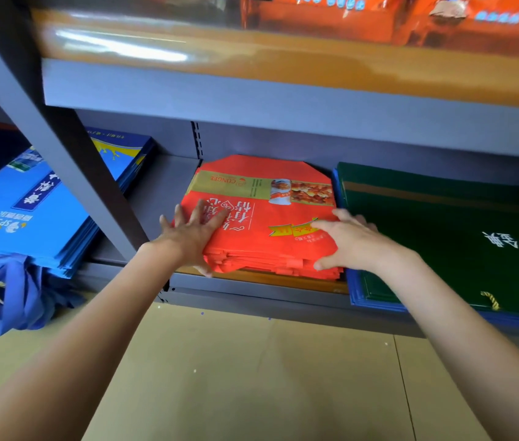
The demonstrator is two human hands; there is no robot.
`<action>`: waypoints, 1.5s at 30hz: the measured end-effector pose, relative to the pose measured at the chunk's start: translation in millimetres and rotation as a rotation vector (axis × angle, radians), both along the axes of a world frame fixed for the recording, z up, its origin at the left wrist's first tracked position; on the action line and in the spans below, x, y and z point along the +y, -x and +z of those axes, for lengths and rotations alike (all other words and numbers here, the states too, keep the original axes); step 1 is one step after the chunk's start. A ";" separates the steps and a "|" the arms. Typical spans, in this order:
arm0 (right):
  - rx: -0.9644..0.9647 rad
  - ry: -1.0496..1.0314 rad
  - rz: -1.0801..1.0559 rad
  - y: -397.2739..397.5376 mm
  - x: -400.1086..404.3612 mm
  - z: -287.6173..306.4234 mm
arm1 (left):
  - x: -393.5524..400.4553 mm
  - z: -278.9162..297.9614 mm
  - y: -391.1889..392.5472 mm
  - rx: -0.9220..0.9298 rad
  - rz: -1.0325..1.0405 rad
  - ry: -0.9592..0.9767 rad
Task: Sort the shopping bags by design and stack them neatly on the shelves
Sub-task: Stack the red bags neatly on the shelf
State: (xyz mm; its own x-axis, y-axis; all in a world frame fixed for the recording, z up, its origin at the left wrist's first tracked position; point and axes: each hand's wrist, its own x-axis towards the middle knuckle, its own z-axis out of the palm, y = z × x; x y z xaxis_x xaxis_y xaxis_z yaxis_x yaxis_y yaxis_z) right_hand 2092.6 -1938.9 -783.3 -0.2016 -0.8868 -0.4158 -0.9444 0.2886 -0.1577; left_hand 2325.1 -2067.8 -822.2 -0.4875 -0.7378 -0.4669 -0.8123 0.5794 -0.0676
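Note:
A stack of red shopping bags (264,198) with a gold band and a food picture lies flat on the lower shelf (252,292), in the middle. My left hand (191,237) rests on the stack's left front corner, fingers spread straight on top and thumb at the front edge. My right hand (347,243) lies on the right front corner, fingers flat on top, thumb against the front of the pile. A stack of blue bags (29,218) sits to the left and a stack of dark green bags (442,224) touches the red one on the right.
A grey slanted upright post (70,173) crosses in front of the blue stack, whose blue handles (7,291) hang over the edge. The upper shelf (252,90) hangs low overhead and carries orange bags (347,20). A bare strip of shelf separates blue and red stacks. Beige floor (252,377) lies below.

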 end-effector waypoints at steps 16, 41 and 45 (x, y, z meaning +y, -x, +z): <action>0.111 0.276 0.247 -31.3 -8.9 -50.4 | -9.0 -10.1 -14.2 0.235 -0.243 0.095; 0.161 0.396 0.268 -63.1 -42.6 -32.8 | 6.4 -28.7 -24.0 0.559 -0.273 0.732; 0.218 0.400 0.294 -64.7 -38.2 -45.5 | 4.0 -32.9 -24.4 0.558 -0.257 0.678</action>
